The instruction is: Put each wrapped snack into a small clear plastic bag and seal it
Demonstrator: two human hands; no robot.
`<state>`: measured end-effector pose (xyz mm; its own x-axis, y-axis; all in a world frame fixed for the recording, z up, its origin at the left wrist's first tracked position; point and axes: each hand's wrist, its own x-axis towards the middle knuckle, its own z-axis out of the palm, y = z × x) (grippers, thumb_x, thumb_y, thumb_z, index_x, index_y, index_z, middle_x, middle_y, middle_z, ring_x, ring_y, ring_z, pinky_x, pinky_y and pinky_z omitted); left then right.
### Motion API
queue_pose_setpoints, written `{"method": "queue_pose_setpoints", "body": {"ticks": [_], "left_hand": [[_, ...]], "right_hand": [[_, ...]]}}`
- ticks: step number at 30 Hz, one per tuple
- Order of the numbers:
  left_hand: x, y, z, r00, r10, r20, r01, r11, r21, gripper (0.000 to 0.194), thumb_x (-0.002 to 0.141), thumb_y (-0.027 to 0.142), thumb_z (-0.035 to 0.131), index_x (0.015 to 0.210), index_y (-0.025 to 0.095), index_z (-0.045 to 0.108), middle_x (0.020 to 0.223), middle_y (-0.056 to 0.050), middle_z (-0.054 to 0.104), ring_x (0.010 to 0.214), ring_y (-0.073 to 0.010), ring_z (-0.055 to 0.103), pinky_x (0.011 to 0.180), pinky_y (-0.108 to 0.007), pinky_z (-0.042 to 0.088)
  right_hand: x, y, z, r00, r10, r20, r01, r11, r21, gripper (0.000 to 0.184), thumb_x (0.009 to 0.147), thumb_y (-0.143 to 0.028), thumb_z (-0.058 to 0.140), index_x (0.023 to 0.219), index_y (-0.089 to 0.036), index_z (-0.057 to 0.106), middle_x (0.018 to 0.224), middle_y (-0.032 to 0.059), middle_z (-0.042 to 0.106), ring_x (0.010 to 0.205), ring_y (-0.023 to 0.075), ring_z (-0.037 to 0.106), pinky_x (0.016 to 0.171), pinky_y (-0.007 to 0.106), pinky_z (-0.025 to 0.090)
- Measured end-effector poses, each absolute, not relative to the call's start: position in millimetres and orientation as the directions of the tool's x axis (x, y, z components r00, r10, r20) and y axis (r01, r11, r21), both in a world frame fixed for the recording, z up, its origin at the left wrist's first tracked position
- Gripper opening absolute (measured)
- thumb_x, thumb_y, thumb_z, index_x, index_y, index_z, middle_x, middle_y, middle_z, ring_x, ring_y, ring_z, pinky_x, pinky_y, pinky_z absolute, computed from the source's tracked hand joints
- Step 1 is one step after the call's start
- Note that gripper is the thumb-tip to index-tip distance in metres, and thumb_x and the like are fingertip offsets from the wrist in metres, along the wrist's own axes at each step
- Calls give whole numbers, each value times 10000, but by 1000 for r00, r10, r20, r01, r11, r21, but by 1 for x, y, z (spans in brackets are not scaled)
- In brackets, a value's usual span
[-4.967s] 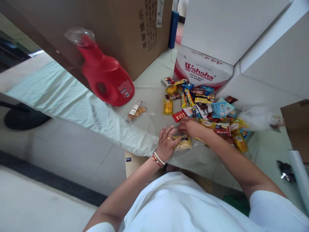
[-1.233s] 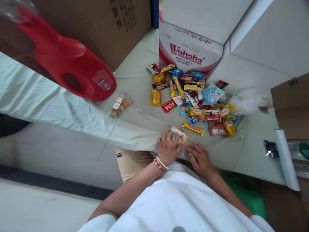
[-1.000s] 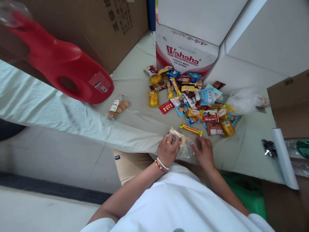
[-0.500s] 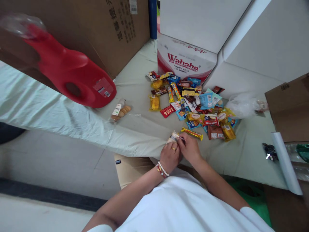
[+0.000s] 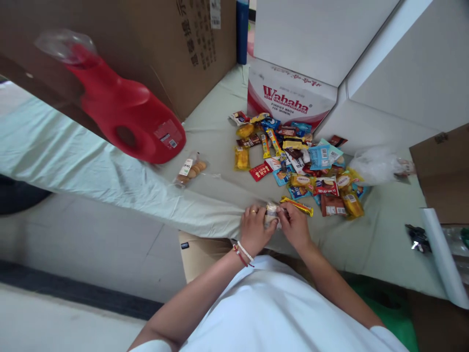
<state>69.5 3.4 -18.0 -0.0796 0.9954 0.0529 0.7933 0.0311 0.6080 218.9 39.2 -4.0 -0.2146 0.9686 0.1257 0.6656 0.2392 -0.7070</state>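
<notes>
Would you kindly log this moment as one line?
left hand: holds small packet; right hand: holds same packet; nearby: yellow bar; beyond: snack pile

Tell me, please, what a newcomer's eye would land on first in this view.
Probably the big red jug, lying tilted against the brown cardboard box on the left. Next would come the colourful heap of wrapped snacks in front of the Wahaba carton. Nearer the body, the left hand and right hand meet over a small pale packet at the table's edge.
</notes>
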Motion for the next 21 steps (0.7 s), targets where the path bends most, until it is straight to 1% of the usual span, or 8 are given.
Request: {"method": "queue_pose_setpoints", "body": {"ticks": [3, 5, 10, 13, 15, 18, 20, 21], "left_hand": [[84, -3, -16, -94, 989, 113, 677, -20, 736, 180, 862, 263, 682, 1012, 213, 596, 1046, -93, 633, 1000, -245, 611, 883, -397, 541], [95, -9, -16, -88, 976, 198, 649, -95, 755, 188, 864, 197, 644, 1046, 206, 600, 1130, -120, 621, 1029, -237, 618, 871, -384, 555], [119, -25, -17, 189, 909, 373, 690, -393, 608, 412, 798, 122, 623, 1197, 226, 628, 1337, -182, 596, 1359, -371, 506, 1069, -603, 463], [120, -34, -17, 321, 865, 385, 507, -500, 701, 498, 749, 144, 616, 1244, 185, 586, 1371, -208, 578, 1425, -387, 460, 1112, -632, 436], [112, -33, -16, 261, 890, 374, 384, -451, 806, 370, 808, 149, 561, 1171, 211, 579, 1284, -169, 623, 1382, -326, 518, 1099, -572, 471], [95, -18, -18, -37, 972, 232, 338, -206, 918, 197, 942, 240, 516, 1131, 227, 569, 1211, -134, 645, 1270, -263, 587, 1083, -501, 487], [88, -4, -21, -170, 983, 76, 316, -19, 949, 267, 993, 357, 500, 1205, 212, 575, 1263, -140, 641, 1246, -264, 594, 1082, -489, 481], [87, 1, -23, -158, 987, 2, 290, 45, 956, 329, 1010, 411, 479, 1249, 207, 577, 1283, -139, 646, 1234, -266, 604, 1075, -477, 485]], "right_hand": [[229, 26, 3, -111, 993, 39, 589, 98, -802, 287, 1021, -445, 509, 982, -210, 671, 805, 40, 707, 704, 194, 649, 687, 310, 514], [236, 15, 7, -55, 998, -42, 484, -10, -875, 354, 1026, -506, 488, 1030, -212, 687, 850, 49, 730, 710, 196, 669, 687, 316, 549], [251, 1, 2, -17, 981, -193, 311, -178, -934, 474, 987, -621, 507, 1115, -211, 708, 1102, 97, 760, 993, 249, 717, 898, 380, 582], [258, 2, -10, -9, 968, -249, 274, -237, -932, 478, 949, -623, 564, 1138, -201, 684, 1122, 115, 760, 1022, 263, 713, 934, 406, 573], [261, 3, -17, -29, 967, -251, 226, -239, -944, 478, 933, -590, 596, 1196, -195, 653, 1144, 124, 754, 1024, 265, 707, 925, 413, 576], [266, 4, -24, -94, 963, -251, 170, -233, -958, 512, 904, -522, 652, 1305, -209, 600, 1188, 116, 741, 1023, 260, 702, 918, 420, 579], [267, 4, -26, -163, 956, -242, 130, -222, -966, 499, 915, -485, 642, 1332, -218, 584, 1242, 112, 723, 1067, 257, 698, 950, 426, 571], [266, 3, -27, -183, 957, -224, 134, -201, -970, 484, 931, -475, 620, 1340, -219, 580, 1263, 112, 716, 1096, 256, 694, 967, 427, 566]]}}
